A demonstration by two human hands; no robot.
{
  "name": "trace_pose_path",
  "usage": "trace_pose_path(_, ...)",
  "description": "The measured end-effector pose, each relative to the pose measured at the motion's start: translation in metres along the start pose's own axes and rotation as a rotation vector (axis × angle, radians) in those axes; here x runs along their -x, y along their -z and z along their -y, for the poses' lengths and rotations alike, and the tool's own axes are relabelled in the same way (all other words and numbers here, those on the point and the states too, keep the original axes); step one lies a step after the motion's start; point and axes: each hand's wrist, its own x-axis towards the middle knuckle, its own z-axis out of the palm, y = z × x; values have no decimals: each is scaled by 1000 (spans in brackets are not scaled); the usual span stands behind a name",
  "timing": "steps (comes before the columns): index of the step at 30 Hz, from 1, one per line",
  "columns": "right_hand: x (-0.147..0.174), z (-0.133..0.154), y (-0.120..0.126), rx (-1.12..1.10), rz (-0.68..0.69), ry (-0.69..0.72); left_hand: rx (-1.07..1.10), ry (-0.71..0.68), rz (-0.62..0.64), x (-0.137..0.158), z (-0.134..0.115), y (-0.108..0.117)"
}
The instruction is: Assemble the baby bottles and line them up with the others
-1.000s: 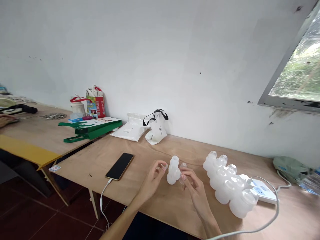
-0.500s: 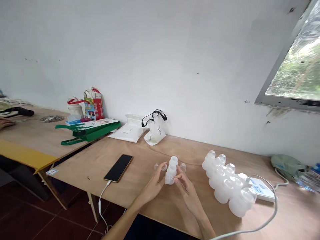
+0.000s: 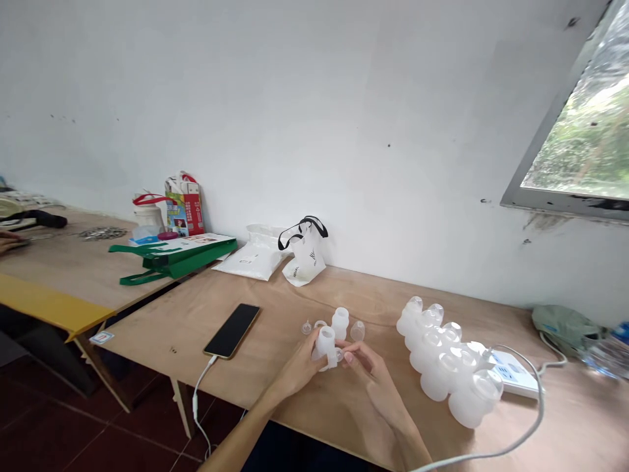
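Note:
My left hand (image 3: 299,368) is wrapped round a small translucent white baby bottle (image 3: 325,342), held upright with its open mouth up. A white screw ring (image 3: 332,358) is turned on its side against the bottle's front right. Out of the ring's right side pokes a clear teat (image 3: 340,354), pinched by the fingertips of my right hand (image 3: 367,372). Just behind stands another open bottle (image 3: 340,320). A clear cap (image 3: 358,330) is to its right; a loose teat (image 3: 306,326) and another ring (image 3: 320,323) lie to its left.
Several capped bottles (image 3: 437,354) stand in rows at right, beside a white power strip (image 3: 515,373) with a cable. A phone (image 3: 232,331) lies at left. Bags (image 3: 304,259) rest along the wall. Another person's hand (image 3: 10,241) shows at the far left table.
The front bottle has come to the left and up in my left hand, apart from the standing one. My right fingers have closed on the teat at the ring.

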Motion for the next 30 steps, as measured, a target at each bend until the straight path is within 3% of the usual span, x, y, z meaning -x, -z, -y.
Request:
trace_pose_path(3, 0, -1, 8, 26, -130, 25, -23, 2, -22, 2, -7, 10)
trace_pose_path(6, 0, -3, 15, 68, -208, 15, -63, 6, 48, 5, -20, 23)
trace_pose_path(12, -1, -7, 11, 87, -150, 15, -138, 10, 283, 11, -36, 35)
trace_pose_path(20, 2, 5, 10, -8, -30, -17, -192, -38, 179, 16, -50, 37)
trace_pose_path(25, 4, 9, 8, -83, -21, -19, -157, -88, 184, 18, -57, 36)
trace_pose_path(30, 5, 9, 7, -16, 37, -26, -115, 5, 191, 21, -57, 39)
